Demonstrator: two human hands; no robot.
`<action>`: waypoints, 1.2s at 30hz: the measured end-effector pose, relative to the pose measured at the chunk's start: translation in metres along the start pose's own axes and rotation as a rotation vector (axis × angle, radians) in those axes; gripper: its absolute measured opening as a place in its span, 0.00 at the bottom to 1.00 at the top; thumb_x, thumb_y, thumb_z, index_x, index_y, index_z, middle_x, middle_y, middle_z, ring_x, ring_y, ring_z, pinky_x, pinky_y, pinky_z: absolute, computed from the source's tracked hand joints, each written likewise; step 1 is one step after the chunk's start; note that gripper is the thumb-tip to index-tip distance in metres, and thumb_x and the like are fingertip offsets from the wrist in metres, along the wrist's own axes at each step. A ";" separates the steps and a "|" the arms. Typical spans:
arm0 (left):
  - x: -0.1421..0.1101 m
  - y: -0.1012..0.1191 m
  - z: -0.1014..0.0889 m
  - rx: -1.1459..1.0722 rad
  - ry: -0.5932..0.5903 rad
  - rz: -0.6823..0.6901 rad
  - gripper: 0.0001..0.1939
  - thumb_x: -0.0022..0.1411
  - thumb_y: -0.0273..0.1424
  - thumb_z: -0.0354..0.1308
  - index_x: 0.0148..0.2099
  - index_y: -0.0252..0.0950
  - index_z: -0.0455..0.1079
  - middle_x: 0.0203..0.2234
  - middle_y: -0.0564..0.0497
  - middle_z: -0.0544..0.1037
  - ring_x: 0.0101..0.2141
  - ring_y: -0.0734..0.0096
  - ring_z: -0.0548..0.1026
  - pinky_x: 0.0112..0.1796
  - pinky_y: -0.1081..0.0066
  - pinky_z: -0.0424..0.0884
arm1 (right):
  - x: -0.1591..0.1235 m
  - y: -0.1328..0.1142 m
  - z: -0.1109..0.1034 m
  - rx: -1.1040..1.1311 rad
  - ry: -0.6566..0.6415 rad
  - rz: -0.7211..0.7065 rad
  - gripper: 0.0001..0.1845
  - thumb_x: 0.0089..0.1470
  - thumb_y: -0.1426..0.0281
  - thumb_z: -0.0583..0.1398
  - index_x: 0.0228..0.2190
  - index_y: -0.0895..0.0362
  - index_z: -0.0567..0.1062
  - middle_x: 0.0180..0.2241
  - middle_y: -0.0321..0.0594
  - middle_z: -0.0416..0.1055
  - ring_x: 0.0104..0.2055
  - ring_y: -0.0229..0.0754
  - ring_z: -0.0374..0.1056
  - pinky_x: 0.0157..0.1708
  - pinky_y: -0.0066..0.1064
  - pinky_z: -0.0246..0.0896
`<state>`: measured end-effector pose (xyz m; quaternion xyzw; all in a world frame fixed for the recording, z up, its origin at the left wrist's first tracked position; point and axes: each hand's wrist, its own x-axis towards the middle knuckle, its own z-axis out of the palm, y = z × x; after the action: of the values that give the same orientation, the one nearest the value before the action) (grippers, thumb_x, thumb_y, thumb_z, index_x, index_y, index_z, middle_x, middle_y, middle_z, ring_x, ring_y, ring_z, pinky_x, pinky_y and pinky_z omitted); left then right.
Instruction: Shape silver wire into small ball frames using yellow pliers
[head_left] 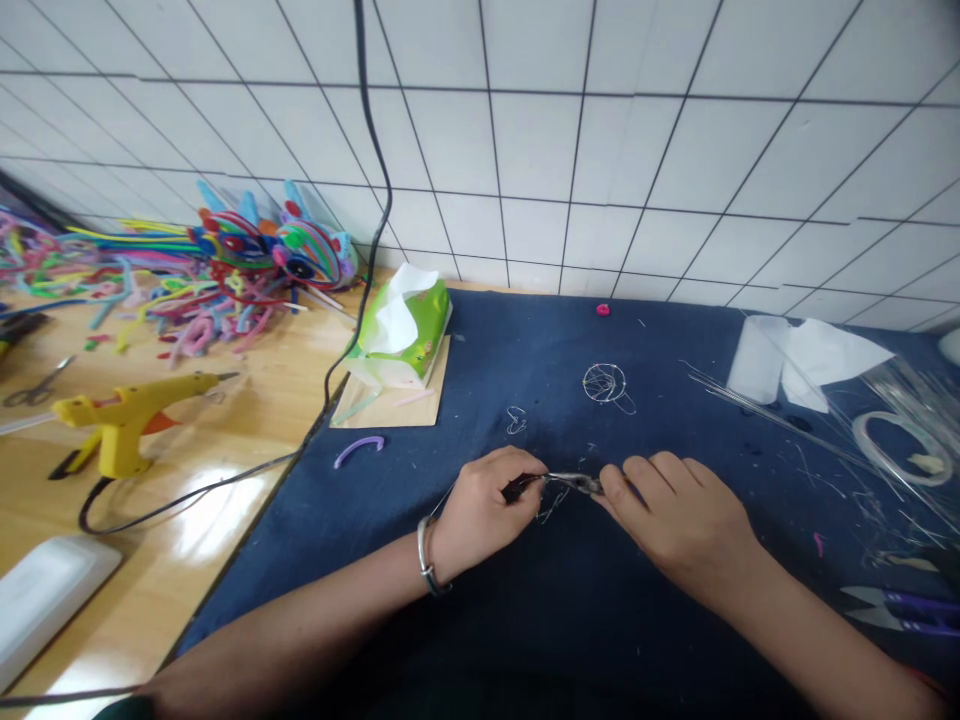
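Observation:
My right hand (pixel 679 505) is closed around a pair of metal pliers (pixel 577 482). Their jaws point left, toward the fingertips of my left hand (pixel 487 505), which wears a silver bracelet. Thumb and forefinger of the left hand pinch together on thin wire (pixel 553 505). Fine bent strands of it hang below the plier jaws; the fingers hide the rest. A dark patch shows between these fingers, and I cannot make out what it is. Beyond the hands lie a round wire hoop (pixel 604 383) with tangled wire in it and a small bent wire piece (pixel 516 420).
A green tissue pack (pixel 405 325) sits on brown card. At left are a yellow glue gun (pixel 124 420), its black cord (pixel 225 487) and colourful fuzzy stems (pixel 217 310). At right lie purple-handled snips (pixel 900 610), a clear coil (pixel 900 450) and loose wires. A tiled wall stands behind.

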<state>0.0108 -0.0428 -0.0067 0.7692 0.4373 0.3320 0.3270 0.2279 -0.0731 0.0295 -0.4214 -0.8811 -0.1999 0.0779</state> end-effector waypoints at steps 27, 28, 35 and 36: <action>0.001 -0.004 0.001 -0.025 0.007 -0.036 0.08 0.55 0.23 0.53 0.35 0.35 0.72 0.28 0.49 0.76 0.29 0.72 0.73 0.32 0.72 0.70 | 0.000 -0.003 0.000 -0.006 0.015 0.041 0.09 0.53 0.68 0.56 0.37 0.57 0.71 0.26 0.37 0.66 0.29 0.37 0.55 0.28 0.32 0.45; 0.001 -0.004 0.001 -0.027 0.004 -0.044 0.08 0.55 0.24 0.53 0.36 0.35 0.73 0.28 0.49 0.76 0.29 0.72 0.73 0.32 0.72 0.70 | 0.000 -0.003 0.000 -0.017 0.017 0.037 0.09 0.53 0.68 0.57 0.37 0.57 0.71 0.27 0.37 0.66 0.29 0.37 0.55 0.28 0.32 0.45; 0.002 -0.003 -0.001 -0.010 -0.025 -0.095 0.07 0.54 0.24 0.54 0.35 0.35 0.73 0.28 0.50 0.76 0.29 0.72 0.73 0.32 0.72 0.69 | 0.000 -0.003 -0.001 -0.027 0.020 0.046 0.09 0.53 0.67 0.57 0.37 0.57 0.71 0.27 0.37 0.67 0.29 0.37 0.56 0.28 0.33 0.46; 0.002 -0.003 -0.001 -0.010 -0.025 -0.098 0.06 0.54 0.24 0.54 0.34 0.35 0.73 0.28 0.50 0.76 0.29 0.72 0.73 0.32 0.73 0.69 | 0.000 -0.002 -0.002 -0.024 0.027 0.051 0.09 0.53 0.67 0.57 0.37 0.57 0.71 0.27 0.37 0.67 0.29 0.37 0.56 0.29 0.33 0.46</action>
<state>0.0093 -0.0395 -0.0079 0.7494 0.4686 0.3078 0.3521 0.2261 -0.0753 0.0302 -0.4418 -0.8666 -0.2140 0.0896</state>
